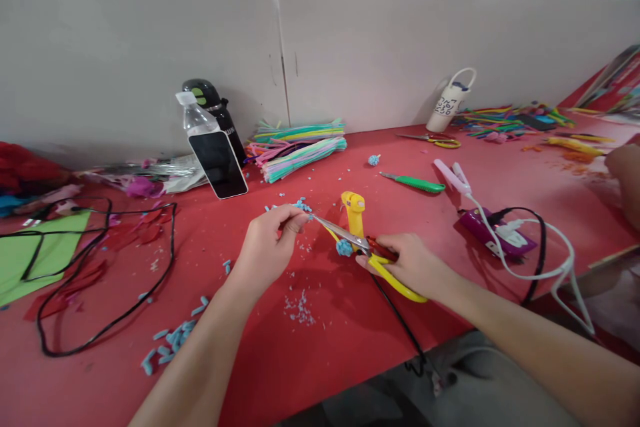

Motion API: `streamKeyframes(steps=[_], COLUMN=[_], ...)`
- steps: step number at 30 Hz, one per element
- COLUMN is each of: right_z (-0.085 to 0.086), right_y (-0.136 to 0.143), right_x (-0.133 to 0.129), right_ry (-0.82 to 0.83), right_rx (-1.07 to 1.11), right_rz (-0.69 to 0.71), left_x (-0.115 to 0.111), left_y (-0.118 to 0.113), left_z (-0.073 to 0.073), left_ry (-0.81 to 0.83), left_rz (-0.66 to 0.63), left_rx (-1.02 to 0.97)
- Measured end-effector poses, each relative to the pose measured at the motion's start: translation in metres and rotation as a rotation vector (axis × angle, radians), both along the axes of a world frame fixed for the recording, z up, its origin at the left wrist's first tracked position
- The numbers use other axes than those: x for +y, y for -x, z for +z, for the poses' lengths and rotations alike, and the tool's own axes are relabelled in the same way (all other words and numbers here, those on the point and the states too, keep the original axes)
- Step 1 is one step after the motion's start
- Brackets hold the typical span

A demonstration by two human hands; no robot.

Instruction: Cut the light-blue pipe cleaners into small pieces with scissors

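My right hand is wrapped round the handles of yellow and red scissors, whose blades point left. At the blade tips, my left hand is pinched on something too small to make out. A fluffy blue ball lies just below the blades. Behind them a yellow glue gun stands on the red table. Blue cut pieces lie in a pile beside my left forearm, and more are scattered beyond my left hand. Tiny pale clippings are spread between my forearms.
A phone leans on bottles at the back left, beside pipe-cleaner bundles. A green cutter, a purple power strip and white cables lie right. Black cable loops left. Another person's hand is at the far right.
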State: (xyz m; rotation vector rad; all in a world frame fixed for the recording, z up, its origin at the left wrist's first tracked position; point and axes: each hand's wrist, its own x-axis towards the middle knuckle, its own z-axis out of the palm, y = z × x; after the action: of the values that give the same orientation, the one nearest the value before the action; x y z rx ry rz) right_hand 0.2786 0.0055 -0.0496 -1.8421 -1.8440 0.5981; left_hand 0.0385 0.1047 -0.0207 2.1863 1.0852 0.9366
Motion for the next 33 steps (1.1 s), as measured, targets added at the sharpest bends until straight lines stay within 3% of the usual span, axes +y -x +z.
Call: streamKeyframes(steps=[33], right_z=[-0.0068], right_y=[-0.0005], right_x=[-0.0003], right_ry=[-0.048], right_rx=[0.022], right_rz=[-0.043], left_x=[-0.0072], left_y=[-0.0036], left_z=[0.0074], left_ry=[0.008], left_rz=[0.053], left_rx=[0.067])
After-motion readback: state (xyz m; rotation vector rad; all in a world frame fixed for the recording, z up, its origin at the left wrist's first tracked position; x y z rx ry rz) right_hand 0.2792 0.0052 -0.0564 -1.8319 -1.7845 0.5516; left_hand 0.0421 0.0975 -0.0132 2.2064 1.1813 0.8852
